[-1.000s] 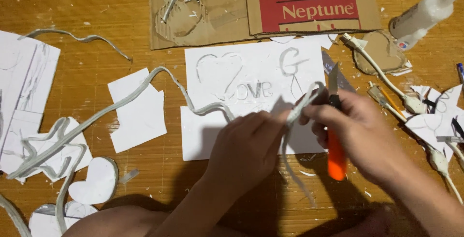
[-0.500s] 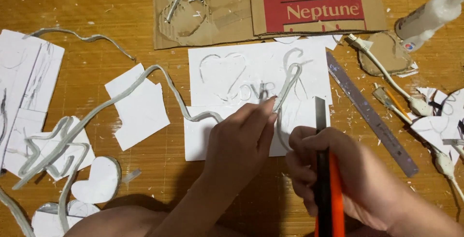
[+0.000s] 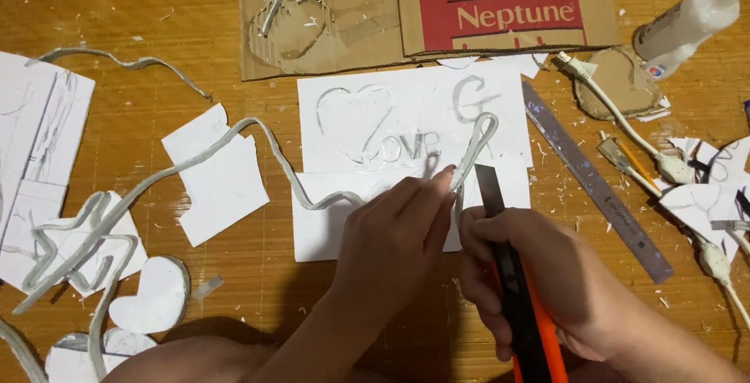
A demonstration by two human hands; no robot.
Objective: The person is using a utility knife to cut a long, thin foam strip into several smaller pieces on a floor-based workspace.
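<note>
My left hand (image 3: pixel 394 242) presses its fingertips on a thin grey-white strip (image 3: pixel 234 145) where it crosses a white card (image 3: pixel 414 117) marked with a heart outline and grooved letters. The strip loops upward just past my fingers. My right hand (image 3: pixel 539 281) grips an orange and black utility knife (image 3: pixel 519 313), its blade tip resting on the card's lower sheet right beside the strip and my left fingertips.
A metal ruler (image 3: pixel 598 184) lies diagonally right of the card. A white glue bottle (image 3: pixel 687 24) and cables (image 3: pixel 664 164) sit at the right. Cardboard pieces (image 3: pixel 437 12) lie at the back. White paper scraps (image 3: pixel 223 176) and a heart cut-out (image 3: pixel 152 297) cover the left.
My right hand drew back toward me with the knife, then brought the blade up beside the strip. My left hand slid forward along the strip, whose end now loops higher.
</note>
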